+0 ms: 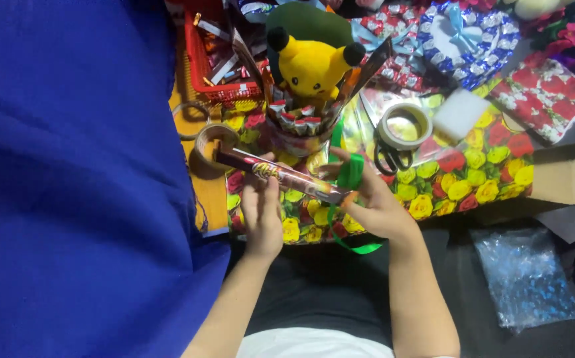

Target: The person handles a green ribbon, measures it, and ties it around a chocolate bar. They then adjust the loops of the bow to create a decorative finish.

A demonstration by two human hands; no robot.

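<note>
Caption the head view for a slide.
Left hand and right hand hold a wrapped candy bar with green ribbon before a yellow plush toy.

Setting: gift-wrapping workspace, likely a small gift shop or home craft corner. Evidence: rose-printed wrapping paper (pixel 473 179) spread over the counter (pixel 566 179); tape rolls (pixel 403 126); black-handled scissors (pixel 393 159); green ribbon (pixel 350 174); red basket (pixel 218 66) of wrapped sweets; heart-shaped gift arrangement (pixel 466 40) with blue bow; yellow plush toy (pixel 311 66) set in a bouquet of sweets; bubble wrap (pixel 526 278) nearby.
</note>
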